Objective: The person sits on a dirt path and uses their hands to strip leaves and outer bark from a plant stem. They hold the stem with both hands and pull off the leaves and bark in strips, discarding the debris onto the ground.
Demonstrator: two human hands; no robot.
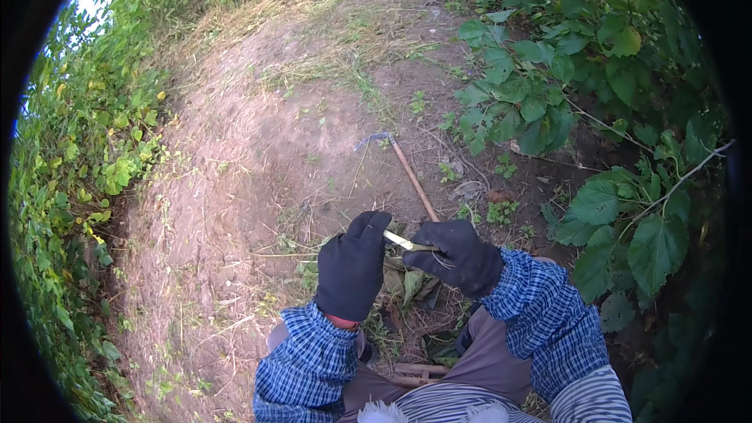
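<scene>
Both of my hands wear black gloves and blue checked sleeves. A short pale plant stem (400, 240), whitish in its middle, runs between them. My left hand (352, 264) pinches its left end between thumb and fingers. My right hand (455, 255) grips its browner right end, where thin fibres hang down. Beyond my hands a sickle lies on the soil, its curved metal blade (372, 139) pointing left and its wooden handle (414, 181) running down towards my right hand.
Leafy bushes (76, 158) line the left side. At the right, a branch with broad green leaves (658, 247) reaches in close to my right arm. Dry cut grass (329, 64) lies on the bare soil ahead. A small wooden piece (420, 369) sits between my legs.
</scene>
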